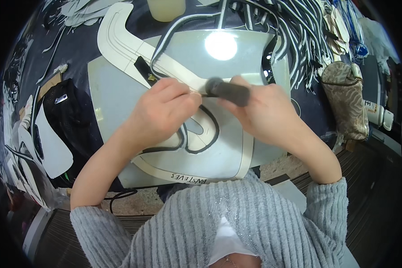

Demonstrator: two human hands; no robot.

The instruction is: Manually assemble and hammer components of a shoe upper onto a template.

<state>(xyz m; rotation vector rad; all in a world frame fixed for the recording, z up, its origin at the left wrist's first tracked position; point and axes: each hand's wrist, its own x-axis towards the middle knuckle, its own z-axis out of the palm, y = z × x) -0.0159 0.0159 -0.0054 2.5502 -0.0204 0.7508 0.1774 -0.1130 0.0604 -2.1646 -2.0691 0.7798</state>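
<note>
My left hand is closed, its fingertips pinched over a dark strip with a white edge that loops up and away from it. In my right hand is a tool with a thick dark handle, blurred. Its thin shaft points left toward the left fingertips, and its tip is hidden. Beneath both hands lies a cream curved pattern piece. Similar dark edging follows its inner curve below the hands. A short black band lies across the piece beside my left hand.
The pattern lies on a pale glossy board. Many dark-and-white strips are heaped at the far right, near a patterned pouch. A yellowish tub stands at the back. Left are a black bag and white cut pieces.
</note>
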